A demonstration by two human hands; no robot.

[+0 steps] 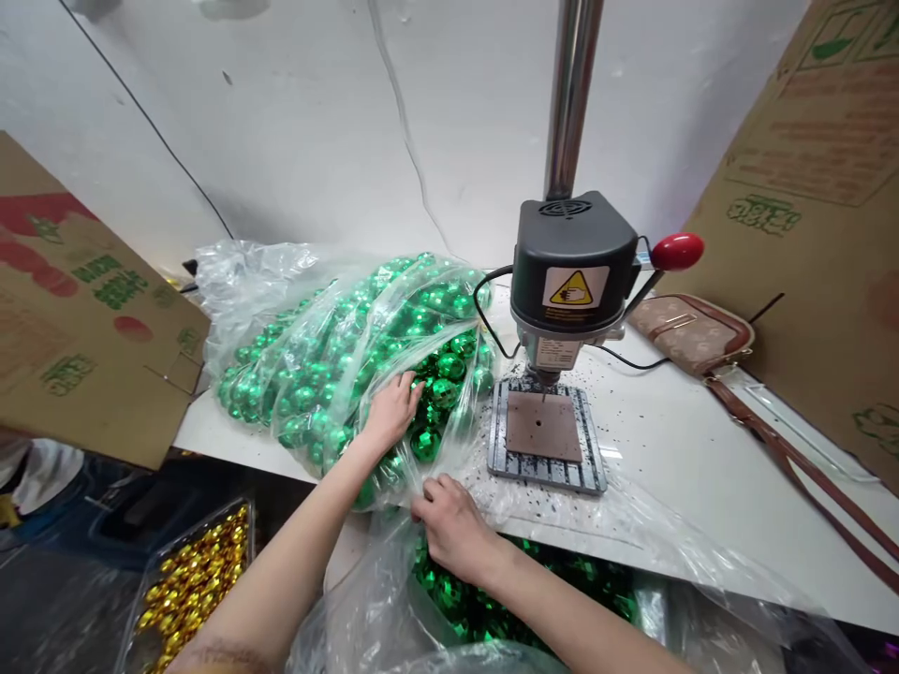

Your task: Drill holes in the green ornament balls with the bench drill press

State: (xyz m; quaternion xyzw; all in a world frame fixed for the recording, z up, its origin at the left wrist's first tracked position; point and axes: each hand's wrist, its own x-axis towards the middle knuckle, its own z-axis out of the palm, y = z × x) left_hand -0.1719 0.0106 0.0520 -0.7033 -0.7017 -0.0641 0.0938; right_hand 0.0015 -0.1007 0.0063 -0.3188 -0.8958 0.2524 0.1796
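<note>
The white table point(656, 449) crosses mid-frame, carrying a clear bag of green balls point(330, 346) at centre-left, a slotted metal plate point(594, 459) amid dark shavings point(605, 391) right of centre, and a handbag point(692, 332) at right.

Bright, diffuse light, sharp glints on green balls point(445, 392), shade below the table point(667, 454), stretched wide-angle edges.

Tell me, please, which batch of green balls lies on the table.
The upper batch, beside the drill press, touched by the left hand; the other batch sits below the table's front edge.
</note>
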